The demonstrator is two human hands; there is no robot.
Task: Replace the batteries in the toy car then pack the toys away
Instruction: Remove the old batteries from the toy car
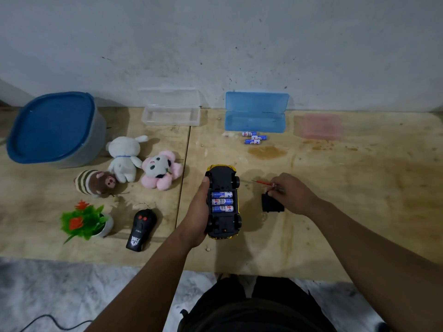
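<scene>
A yellow toy car (224,178) lies upside down at the table's middle, its black underside up and its battery bay open with three blue batteries (222,201) inside. My left hand (197,212) grips the car along its left side. My right hand (291,194) pinches a thin red screwdriver (260,182) and touches the black battery cover (272,204) lying on the table right of the car. Three loose blue batteries (254,138) lie in front of the open blue case (255,116).
A blue-lidded tub (54,128) stands at far left. Near it lie a white plush (124,156), a pink plush (161,172) and a striped brown plush (96,183). A potted fake plant (85,221), black remote (141,230), clear case (171,113) and pink case (320,127) also sit on the table.
</scene>
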